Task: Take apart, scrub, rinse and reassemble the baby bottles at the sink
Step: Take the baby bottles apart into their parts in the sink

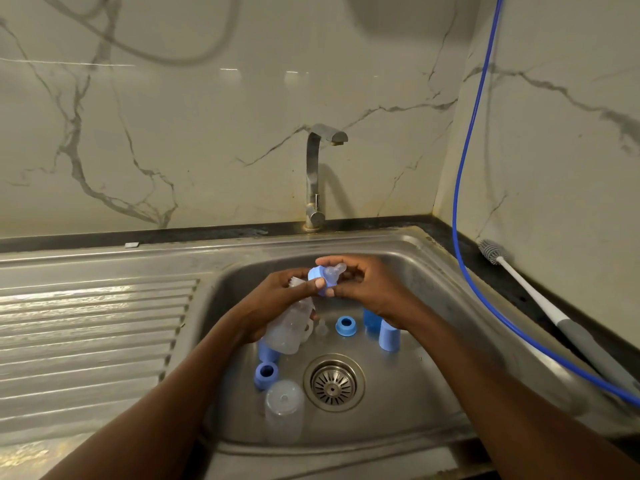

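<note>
Clear bottle [284, 408] stands beside the drain [333, 382], already stripped. Beyond the drain, left hand [273, 299] grasps a second bottle [291, 330]; right hand [367, 289] pinches its blue collar [320, 282]. Scrubbing, rinsing, reassembly apparently remain.

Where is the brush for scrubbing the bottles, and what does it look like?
Find the steel sink, then look at the dark counter on its right, against the marble wall. The bottle brush lies there beside a thin blue hose. Unlike the hose, it is a straight white stick with a grey bristly head and a thick grey handle.
</note>
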Available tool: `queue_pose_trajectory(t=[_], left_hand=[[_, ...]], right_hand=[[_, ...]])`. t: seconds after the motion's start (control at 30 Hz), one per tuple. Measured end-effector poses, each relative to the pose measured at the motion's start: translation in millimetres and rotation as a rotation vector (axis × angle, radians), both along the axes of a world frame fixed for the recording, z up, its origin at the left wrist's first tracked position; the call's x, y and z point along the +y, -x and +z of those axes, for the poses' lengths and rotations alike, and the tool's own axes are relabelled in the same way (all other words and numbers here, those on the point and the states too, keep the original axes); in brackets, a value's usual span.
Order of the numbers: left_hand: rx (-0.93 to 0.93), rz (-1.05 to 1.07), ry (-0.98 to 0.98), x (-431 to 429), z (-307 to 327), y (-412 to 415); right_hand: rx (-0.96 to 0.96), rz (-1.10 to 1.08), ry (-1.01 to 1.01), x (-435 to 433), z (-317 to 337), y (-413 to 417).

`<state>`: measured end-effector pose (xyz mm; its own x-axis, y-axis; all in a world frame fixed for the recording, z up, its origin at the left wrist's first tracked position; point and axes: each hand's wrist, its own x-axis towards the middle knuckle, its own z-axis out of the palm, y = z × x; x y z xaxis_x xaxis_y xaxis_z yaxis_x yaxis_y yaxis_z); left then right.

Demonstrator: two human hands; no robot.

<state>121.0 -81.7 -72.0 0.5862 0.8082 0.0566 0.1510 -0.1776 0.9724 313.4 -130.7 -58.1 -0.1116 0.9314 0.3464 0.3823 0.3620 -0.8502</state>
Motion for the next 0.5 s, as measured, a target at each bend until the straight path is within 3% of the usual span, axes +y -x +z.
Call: queue_pose_trajectory(t=[0.17, 0.4, 0.5], left_hand=[[-0.055, -0.008, 0.042, -1, 2, 1], [-0.127, 0.146, -0.101, -12, 14, -16], [-0.118, 0.162, -0.157, -16, 19, -23]], right_hand=[[0.129, -0.079, 0.075, 1, -7, 8], [0.062, -0.522, -0.197, 11, 1, 26], [0.079, -0.621, -0.223, 11, 4, 30]])
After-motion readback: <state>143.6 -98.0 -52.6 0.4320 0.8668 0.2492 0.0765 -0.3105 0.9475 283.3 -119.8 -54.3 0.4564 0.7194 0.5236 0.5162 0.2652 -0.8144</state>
